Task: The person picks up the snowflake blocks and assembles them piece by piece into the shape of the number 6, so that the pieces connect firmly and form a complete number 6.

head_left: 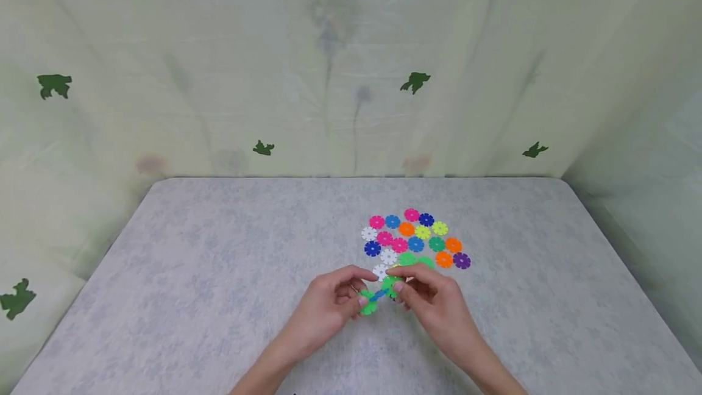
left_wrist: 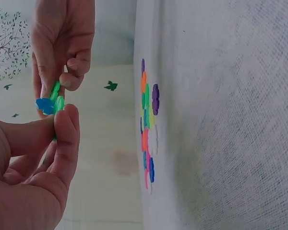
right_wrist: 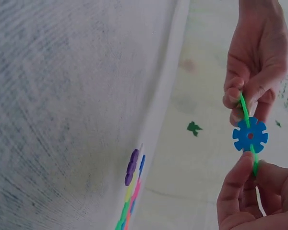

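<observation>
Both hands are raised over the near middle of the table, facing each other. Thumb and fingers of the left hand (head_left: 323,306) pinch a bright green notched plastic disc (head_left: 368,309). A second green notched disc (head_left: 392,290) is pinched by the right hand (head_left: 439,297). Between them sits a blue notched disc (right_wrist: 240,136) with a small centre hole. In the right wrist view the two green discs stand edge-on at opposite sides of the blue one, slotted into its rim. Fingertips hide parts of both green discs.
Past the hands, many loose notched discs lie flat on the grey table (head_left: 219,273), among them a purple disc (head_left: 462,260), an orange disc (head_left: 444,259) and a white disc (head_left: 388,256). A pale curtain (head_left: 219,78) with green bird shapes hangs behind the table's far edge.
</observation>
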`<state>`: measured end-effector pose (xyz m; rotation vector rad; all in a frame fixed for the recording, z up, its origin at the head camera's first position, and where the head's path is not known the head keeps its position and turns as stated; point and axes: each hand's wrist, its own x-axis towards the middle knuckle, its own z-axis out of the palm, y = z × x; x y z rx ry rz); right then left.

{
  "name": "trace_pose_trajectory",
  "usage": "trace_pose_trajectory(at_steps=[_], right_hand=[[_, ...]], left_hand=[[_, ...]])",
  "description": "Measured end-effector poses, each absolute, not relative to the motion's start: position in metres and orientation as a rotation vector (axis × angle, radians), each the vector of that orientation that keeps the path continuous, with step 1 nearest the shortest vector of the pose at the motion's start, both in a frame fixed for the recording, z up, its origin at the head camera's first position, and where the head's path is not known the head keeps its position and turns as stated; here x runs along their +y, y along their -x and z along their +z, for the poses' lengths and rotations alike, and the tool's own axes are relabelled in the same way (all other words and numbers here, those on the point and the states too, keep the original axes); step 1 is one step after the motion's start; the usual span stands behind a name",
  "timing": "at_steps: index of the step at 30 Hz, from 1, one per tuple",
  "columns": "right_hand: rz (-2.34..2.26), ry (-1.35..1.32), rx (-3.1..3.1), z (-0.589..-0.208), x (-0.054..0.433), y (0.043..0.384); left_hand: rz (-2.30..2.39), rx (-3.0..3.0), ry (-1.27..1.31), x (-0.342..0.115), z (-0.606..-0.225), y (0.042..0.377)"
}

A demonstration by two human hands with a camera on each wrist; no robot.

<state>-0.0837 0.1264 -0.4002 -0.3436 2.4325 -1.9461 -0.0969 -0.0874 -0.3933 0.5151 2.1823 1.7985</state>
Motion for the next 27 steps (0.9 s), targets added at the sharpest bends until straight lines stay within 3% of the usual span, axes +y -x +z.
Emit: trace_pose_trajectory(at_steps=[5, 13, 27], right_hand=[[-1.93, 0.391, 2.422, -0.402, 0.128, 0.086], [-1.935, 0.142, 2.255, -0.403, 0.124, 0.088], [-1.89, 0.177, 2.302, -0.409, 0.119, 0.085]], left_hand=[[1.836, 2.136, -0.49, -0.085, -0.396, 0.096], [1.84, 2.134, -0.398, -0.081, -0.4, 0.091], [1.777, 2.205, -0.365, -0.077, -0.404, 0.092]])
